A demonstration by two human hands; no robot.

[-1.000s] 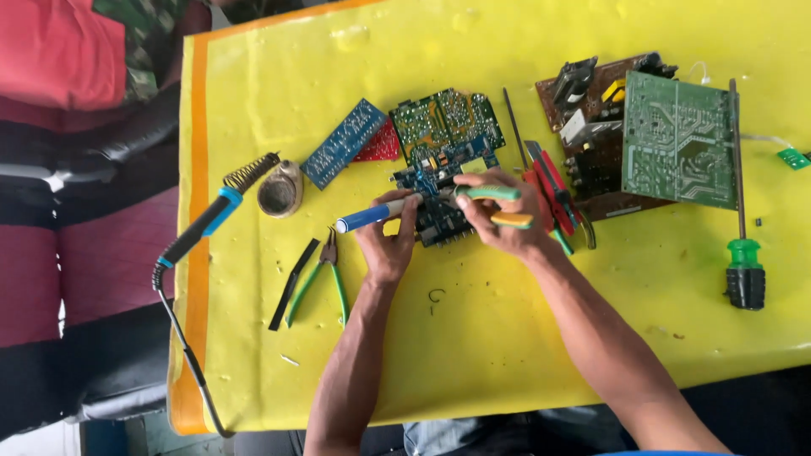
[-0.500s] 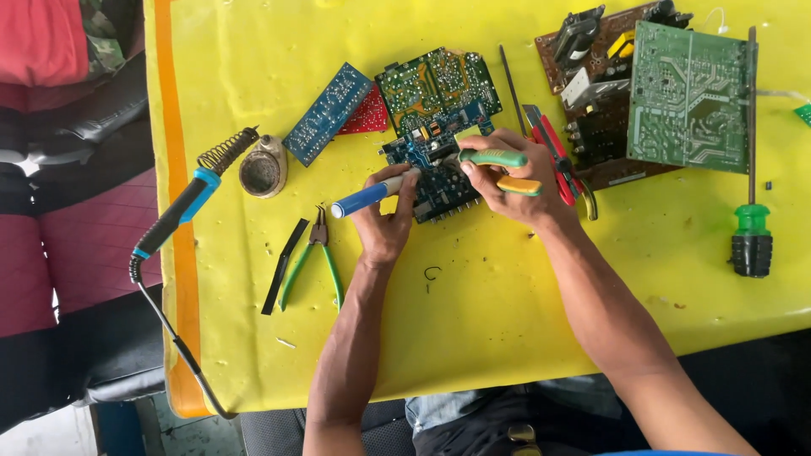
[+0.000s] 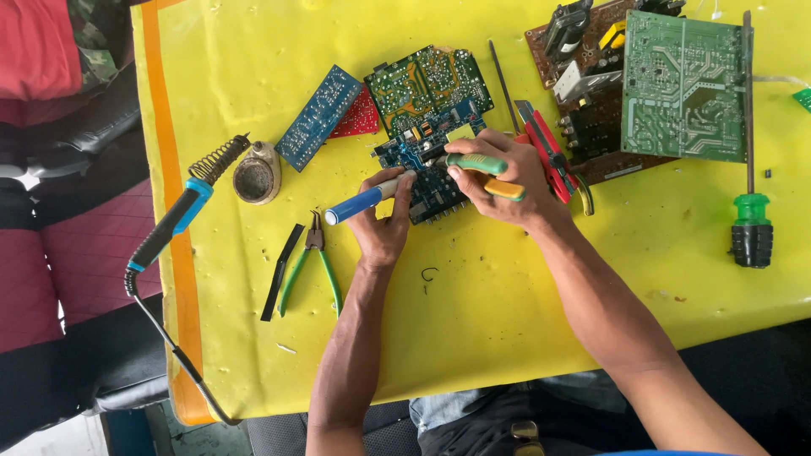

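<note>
My left hand [image 3: 382, 221] grips a blue-handled tool [image 3: 361, 201] whose tip points at a dark blue circuit board [image 3: 422, 156] on the yellow table [image 3: 473, 321]. My right hand [image 3: 498, 181] is closed on a pair of pliers with one green and one yellow handle [image 3: 481, 165], their jaws over the same board. Both hands rest at the near edge of that board. A green circuit board [image 3: 427, 80] lies just behind it.
A soldering iron with a blue grip [image 3: 177, 215] rests on its coil stand beside a round flux tin [image 3: 255, 176]. Green-handled pliers [image 3: 311, 266], a red utility knife [image 3: 545, 148], a green screwdriver [image 3: 750, 215] and a large green board [image 3: 683, 84] lie around.
The view has shifted slightly, so everything sits a little lower and to the right. Both hands stay on the blue board with their tools, with only small adjustments.
</note>
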